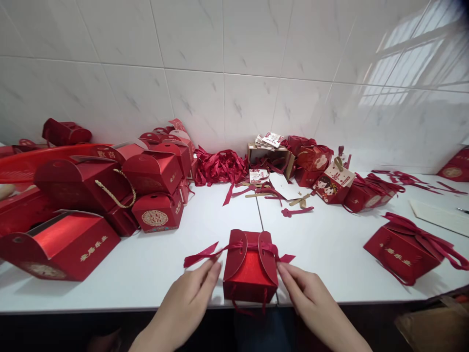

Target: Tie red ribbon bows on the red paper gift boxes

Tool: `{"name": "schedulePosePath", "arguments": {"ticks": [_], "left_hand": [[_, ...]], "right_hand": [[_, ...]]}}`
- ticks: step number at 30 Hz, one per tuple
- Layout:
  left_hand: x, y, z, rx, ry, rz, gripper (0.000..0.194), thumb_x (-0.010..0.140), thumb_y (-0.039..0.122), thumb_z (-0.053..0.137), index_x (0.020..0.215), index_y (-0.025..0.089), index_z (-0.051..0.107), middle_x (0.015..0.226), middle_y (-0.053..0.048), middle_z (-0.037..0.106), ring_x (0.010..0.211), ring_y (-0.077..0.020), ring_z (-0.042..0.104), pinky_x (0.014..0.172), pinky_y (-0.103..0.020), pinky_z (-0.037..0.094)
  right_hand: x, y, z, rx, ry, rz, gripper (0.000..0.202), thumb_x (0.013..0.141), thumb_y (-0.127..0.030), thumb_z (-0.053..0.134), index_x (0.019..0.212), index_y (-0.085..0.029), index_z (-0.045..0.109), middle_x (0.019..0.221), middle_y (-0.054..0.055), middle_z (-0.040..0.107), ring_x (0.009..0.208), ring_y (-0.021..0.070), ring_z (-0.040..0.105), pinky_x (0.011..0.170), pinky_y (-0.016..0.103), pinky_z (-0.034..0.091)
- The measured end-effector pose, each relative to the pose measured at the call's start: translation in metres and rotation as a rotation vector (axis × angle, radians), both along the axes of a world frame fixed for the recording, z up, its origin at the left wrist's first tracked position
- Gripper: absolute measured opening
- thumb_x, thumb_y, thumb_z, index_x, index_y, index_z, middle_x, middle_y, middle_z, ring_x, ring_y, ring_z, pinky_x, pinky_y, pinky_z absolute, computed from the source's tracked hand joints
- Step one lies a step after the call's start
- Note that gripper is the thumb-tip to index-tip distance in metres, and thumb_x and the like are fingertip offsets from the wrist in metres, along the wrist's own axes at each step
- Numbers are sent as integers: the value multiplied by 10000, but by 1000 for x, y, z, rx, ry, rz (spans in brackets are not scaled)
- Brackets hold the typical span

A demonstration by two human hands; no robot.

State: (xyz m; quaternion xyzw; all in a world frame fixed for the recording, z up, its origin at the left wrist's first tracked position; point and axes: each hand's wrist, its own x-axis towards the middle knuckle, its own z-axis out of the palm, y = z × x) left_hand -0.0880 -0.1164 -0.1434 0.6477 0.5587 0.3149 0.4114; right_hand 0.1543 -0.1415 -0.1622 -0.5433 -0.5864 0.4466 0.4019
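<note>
A small red gift box (250, 281) stands at the front edge of the white table, its two curved flaps folded up towards each other. A dark red ribbon (252, 247) threads through the slots in the flaps and runs out to both sides. At the box's left, my left hand (192, 293) pinches one end of the ribbon between thumb and fingers, with the tail pointing left. My right hand (308, 288) is closed on the other end, close against the box's right side. A thin cord handle (249, 309) hangs down the front of the box.
Several red boxes (73, 188) are stacked at the left. A heap of ribbons (222, 166) lies against the tiled wall. Tags and loose strips surround a cardboard box (273, 159). A ribbon-tied box (406, 252) stands at right; more tied boxes (372, 193) sit behind.
</note>
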Motion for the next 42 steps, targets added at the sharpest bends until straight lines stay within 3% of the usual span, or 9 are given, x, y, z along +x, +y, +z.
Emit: {"name": "schedulePosePath", "arguments": {"ticks": [2,5,8,13,25,31,34,37,42], "left_hand": [[6,8,0,-90,-287,106,313,877,455,496,1022,233,662,683,9,598,583,-130,509,568,-232,394],[7,22,2,-250,-825,207,404,869,319,559,1264,241,529,859,-27,615,648,-111,554,499,-192,390],[3,30,9,-357,-1152,216,355,902,205,489,1251,190,549,782,-43,602,670,-129,593,501,-195,436],[-2,33,26,-333,-1314,216,336,943,180,390,1216,172,586,696,-44,597,625,-133,594,505,-220,481],[6,32,29,-245,-1278,238,345,948,212,376,1109,101,660,816,-79,671,680,-136,619,540,-235,516],[8,38,35,105,-1146,423,133,783,210,681,906,203,732,924,2,702,735,-82,593,608,-170,479],[5,42,49,277,-1032,364,132,733,290,736,835,206,740,988,-7,711,817,-107,593,644,-182,465],[8,47,73,373,-926,211,236,745,406,706,832,190,748,872,-33,728,794,-136,610,654,-217,464],[26,55,114,491,-796,42,208,681,288,773,866,197,750,787,-10,721,703,-110,613,678,-228,474]], "right_hand": [[-7,5,-6,-81,325,-106,293,857,-462,554,1027,-235,627,671,-34,539,498,84,403,455,200,351],[-16,12,-8,-111,920,-258,496,783,-400,681,1243,-372,499,878,-37,608,530,57,480,454,164,399],[-21,17,1,-89,1298,-308,468,721,-299,758,1154,-339,584,946,-22,624,643,59,561,560,167,491],[-16,26,22,-105,1526,-384,316,596,-189,838,869,-227,683,778,-22,639,602,53,574,518,140,501],[3,26,33,33,1448,-525,356,518,-149,863,826,-187,690,705,-47,653,570,37,580,535,126,528],[6,30,35,235,1224,-612,235,631,-232,819,834,-196,706,757,-51,658,587,24,567,567,123,513],[8,33,45,363,1061,-632,176,678,-242,786,838,-211,718,861,-23,679,680,55,601,628,167,519],[10,40,63,490,835,-534,178,702,-264,766,872,-235,724,878,-4,689,725,100,612,644,221,510],[9,52,102,598,523,-378,200,744,-341,728,914,-235,733,856,20,703,719,132,610,615,259,504]]}}
